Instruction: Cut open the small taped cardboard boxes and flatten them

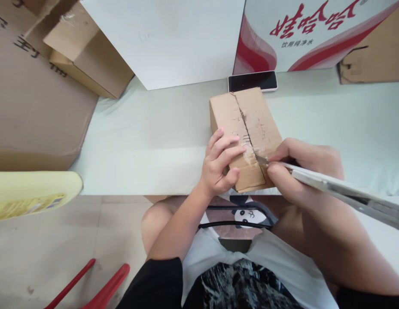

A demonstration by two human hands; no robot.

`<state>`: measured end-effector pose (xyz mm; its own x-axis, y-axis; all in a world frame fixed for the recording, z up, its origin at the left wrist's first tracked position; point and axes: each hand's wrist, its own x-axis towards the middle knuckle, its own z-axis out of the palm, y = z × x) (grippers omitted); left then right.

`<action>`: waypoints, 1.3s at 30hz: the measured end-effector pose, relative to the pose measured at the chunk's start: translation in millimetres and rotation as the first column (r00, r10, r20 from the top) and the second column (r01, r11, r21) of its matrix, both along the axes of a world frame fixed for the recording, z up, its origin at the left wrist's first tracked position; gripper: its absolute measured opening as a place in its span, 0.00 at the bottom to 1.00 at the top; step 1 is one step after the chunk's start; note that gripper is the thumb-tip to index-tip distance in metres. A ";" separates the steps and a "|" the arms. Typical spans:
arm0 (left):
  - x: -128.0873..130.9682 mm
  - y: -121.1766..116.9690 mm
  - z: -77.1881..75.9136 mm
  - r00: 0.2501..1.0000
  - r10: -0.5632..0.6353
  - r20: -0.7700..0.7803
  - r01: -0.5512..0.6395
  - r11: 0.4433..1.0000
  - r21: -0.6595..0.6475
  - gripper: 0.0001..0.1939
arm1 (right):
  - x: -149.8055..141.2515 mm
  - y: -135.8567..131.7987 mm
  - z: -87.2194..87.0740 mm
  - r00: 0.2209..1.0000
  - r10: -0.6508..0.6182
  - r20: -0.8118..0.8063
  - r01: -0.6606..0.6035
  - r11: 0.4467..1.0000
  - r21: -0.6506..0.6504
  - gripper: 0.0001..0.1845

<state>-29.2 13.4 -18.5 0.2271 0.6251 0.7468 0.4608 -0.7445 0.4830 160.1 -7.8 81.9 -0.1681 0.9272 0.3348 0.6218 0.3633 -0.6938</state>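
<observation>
A small brown cardboard box [268, 124] lies on the pale green table surface, with a dark seam running along its top. My left hand [220, 161] rests on the box's left side, its fingers spread over the top face and the thumb near the front edge. In my right hand [299, 167] is a utility knife [334, 184], pinched near its blade end. The blade tip touches the seam near the front part of the box. The knife's long pale handle extends to the right, past my wrist.
A phone [252, 81] lies just behind the box. White carton panels [173, 38] and a red-and-white printed carton [283, 56] stand at the back. Brown boxes [89, 60] and a yellow object [35, 189] are at left. Red bars [105, 285] show above the floor.
</observation>
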 end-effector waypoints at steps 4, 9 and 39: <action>0.3 -0.1 0.2 1.000 0.010 -0.019 -0.010 1.000 -0.002 0.23 | -0.4 1.1 0.4 0.999 -0.012 0.046 0.015 0.998 -0.064 0.07; -0.3 -0.4 -1.1 1.000 -0.008 0.010 0.008 1.000 -0.010 0.22 | -2.1 -1.9 1.7 0.999 -0.024 -0.029 0.023 0.999 -0.033 0.07; -1.0 -0.3 -0.5 0.999 0.031 -0.045 -0.030 0.999 0.009 0.23 | 1.9 -11.4 1.0 0.994 -0.082 -0.066 0.078 0.995 -0.063 0.08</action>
